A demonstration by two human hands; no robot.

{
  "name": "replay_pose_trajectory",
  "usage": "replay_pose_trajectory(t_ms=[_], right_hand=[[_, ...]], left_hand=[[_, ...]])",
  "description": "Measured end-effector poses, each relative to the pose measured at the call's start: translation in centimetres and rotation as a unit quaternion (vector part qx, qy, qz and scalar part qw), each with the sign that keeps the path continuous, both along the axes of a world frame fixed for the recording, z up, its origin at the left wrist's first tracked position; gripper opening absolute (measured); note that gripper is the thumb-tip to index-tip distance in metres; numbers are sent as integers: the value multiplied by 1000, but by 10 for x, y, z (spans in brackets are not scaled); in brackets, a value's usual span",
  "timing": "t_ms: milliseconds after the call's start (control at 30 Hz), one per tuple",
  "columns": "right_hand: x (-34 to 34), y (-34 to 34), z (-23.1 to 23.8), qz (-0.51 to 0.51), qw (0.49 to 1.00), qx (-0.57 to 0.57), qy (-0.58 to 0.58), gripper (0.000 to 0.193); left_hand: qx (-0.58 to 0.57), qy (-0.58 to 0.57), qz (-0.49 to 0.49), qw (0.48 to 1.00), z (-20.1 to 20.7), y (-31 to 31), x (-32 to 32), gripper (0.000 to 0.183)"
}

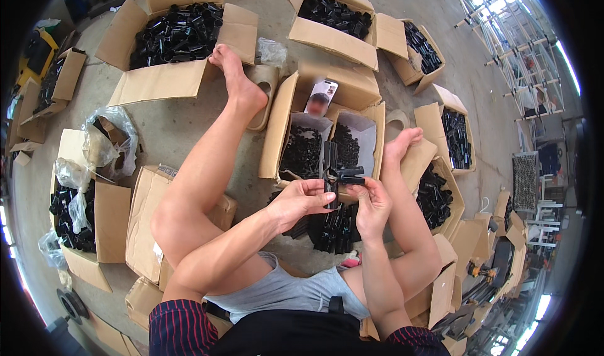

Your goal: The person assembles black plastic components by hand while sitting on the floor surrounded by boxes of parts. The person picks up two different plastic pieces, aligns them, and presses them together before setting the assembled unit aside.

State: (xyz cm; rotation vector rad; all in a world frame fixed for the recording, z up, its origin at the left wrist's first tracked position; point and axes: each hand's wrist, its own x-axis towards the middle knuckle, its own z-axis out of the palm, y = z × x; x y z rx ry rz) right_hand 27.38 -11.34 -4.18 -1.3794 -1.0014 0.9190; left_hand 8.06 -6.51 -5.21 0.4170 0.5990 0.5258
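In front of me my left hand (pixel 296 202) pinches a black, branched pipe fitting (pixel 331 158) with a tube-shaped arm standing upward. My right hand (pixel 372 206) has its thumb and fingers closed on the fitting's side arm, which points right. Just beyond the hands is an open cardboard box (pixel 277 126), with two grey-lined compartments of small black parts (pixel 347 143). A phone (pixel 320 97) leans inside its far side. Below my hands lies a heap of black tubular pieces (pixel 338 230), partly covered by my fingers.
Open cartons of black fittings stand around me: a large carton (pixel 178 36) far left, another carton (pixel 335 21) at the back, and one (pixel 457 137) to the right. My bare legs flank the middle box. White metal racks (pixel 513 54) stand far right.
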Motion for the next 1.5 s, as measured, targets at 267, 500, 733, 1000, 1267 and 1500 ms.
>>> replay_pose_trajectory(t_ms=[267,500,733,1000,1267,1500], right_hand=[[-4,21,10,-5,999,-39,-4,36],[-8,109,-51,116,981,-119,-97,21],[-55,155,-81,395,808,-168,-404,21],[-61,127,-90,259,902,-126,-322,17],[-15,57,-21,14,981,-134,141,20],[-31,36,57,103,989,-85,-57,17]], left_hand=[[408,359,113,832,25,38,-39,27],[465,638,145,596,86,78,-130,42],[500,658,137,546,84,71,-132,39],[522,620,82,581,78,60,-109,37],[591,587,28,552,52,51,-73,37],[661,557,18,502,24,34,-43,46]])
